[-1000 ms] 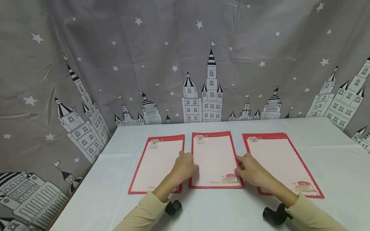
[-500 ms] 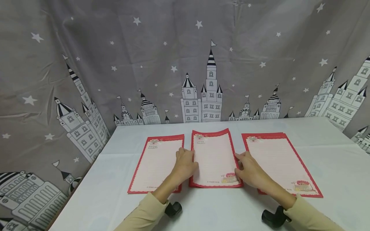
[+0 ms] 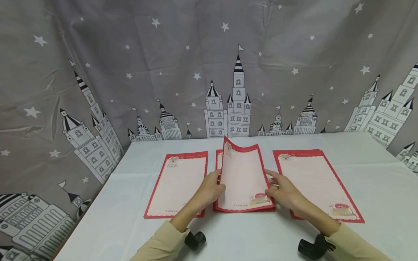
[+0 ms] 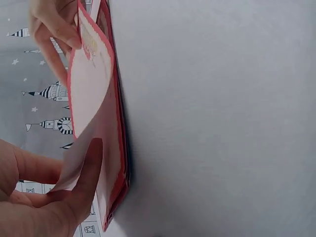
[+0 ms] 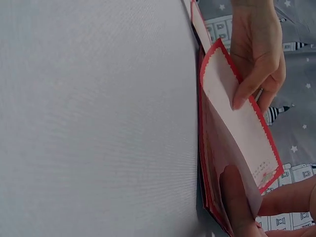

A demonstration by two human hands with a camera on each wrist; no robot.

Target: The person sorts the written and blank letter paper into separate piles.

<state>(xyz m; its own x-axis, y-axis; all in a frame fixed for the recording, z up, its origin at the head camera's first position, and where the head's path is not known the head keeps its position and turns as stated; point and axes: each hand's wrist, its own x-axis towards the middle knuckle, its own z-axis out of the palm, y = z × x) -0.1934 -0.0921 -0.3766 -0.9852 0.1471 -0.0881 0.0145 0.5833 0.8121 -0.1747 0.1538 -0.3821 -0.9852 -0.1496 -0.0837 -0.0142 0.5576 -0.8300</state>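
Observation:
A red-bordered sheet of letter paper [image 3: 243,177] is lifted off the middle stack [image 3: 218,159], its far end curling upward. My left hand [image 3: 210,187] pinches its left edge, thumb on top and fingers beneath, as the left wrist view also shows at the left hand [image 4: 54,197]. On the opposite edge my right hand [image 3: 283,190] pinches the sheet near its lower right corner drawing. In the right wrist view the raised sheet [image 5: 242,118] bows between both hands, with more red-edged sheets of the stack [image 5: 203,163] beneath it.
To the left lies another stack of the same paper [image 3: 176,185], with small writing at its top. A third stack [image 3: 313,181] lies to the right, partly under my right forearm. All rest on a white-covered table [image 3: 241,235] before a grey castle-print curtain [image 3: 183,54].
The top sheet of the middle stack has risen from the pile, held at both sides, and its far left corner now curls up. The side stacks stay put.

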